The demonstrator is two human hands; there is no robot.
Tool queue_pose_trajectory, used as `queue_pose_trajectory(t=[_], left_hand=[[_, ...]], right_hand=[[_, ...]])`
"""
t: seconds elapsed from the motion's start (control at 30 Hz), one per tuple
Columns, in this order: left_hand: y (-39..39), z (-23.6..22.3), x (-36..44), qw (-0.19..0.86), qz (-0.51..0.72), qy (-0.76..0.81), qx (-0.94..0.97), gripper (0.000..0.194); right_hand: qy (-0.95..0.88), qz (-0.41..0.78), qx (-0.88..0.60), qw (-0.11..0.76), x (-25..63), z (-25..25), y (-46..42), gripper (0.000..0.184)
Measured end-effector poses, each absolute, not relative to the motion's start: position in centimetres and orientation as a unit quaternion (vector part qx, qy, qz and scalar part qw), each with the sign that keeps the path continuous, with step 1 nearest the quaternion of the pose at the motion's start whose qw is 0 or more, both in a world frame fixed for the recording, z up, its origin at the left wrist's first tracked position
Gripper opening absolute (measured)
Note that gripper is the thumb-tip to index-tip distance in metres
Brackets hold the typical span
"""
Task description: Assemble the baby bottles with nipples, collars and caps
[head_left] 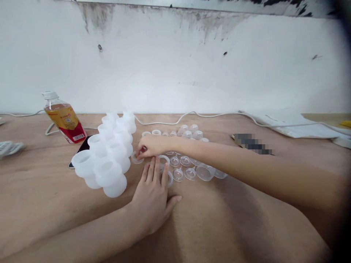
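Observation:
My right hand (152,146) reaches across to the left, finger and thumb pinched at the rim of a translucent plastic ring (137,160) on the table. Below it my left hand (153,190) lies palm down, fingers stretched out over more clear rings (163,159) and partly covering them. To the right stand small clear nipple-shaped caps (178,174) in rows, with larger clear domed cups (205,171) beyond them. My right forearm hides part of these rows. Several frosted white round containers (108,171) with open tops are stacked close together left of my hands.
A drink bottle (65,118) with a red and yellow label stands at the left, near a dark phone (82,149) partly under the white containers. A pixelated dark object (253,144) lies at the right. A white cable (181,118) runs along the wall to a white plastic bag (285,124).

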State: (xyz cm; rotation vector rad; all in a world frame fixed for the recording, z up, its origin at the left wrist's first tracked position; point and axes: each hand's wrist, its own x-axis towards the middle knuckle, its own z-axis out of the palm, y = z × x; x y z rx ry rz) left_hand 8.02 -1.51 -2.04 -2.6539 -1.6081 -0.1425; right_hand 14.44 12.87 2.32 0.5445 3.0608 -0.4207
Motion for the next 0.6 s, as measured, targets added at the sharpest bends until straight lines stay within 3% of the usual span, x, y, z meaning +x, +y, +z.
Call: queue_pose_trajectory(t=[0.27, 0.5, 0.6], left_hand=[[-1.5, -2.9, 7.9, 0.052, -0.085, -0.506, -0.857, 0.07], [-1.5, -2.2, 7.5, 0.038, -0.068, -0.492, -0.867, 0.067], [-1.4, -2.0, 7.2, 0.034, -0.057, -0.485, -0.872, 0.067]], right_hand=[[0.965, -0.151, 0.214, 0.029, 16.3, 1.7, 14.6, 0.029], [0.957, -0.139, 0.249, -0.047, 18.1, 4.2, 13.9, 0.028], [0.955, -0.125, 0.267, -0.034, 19.5, 4.4, 13.4, 0.021]])
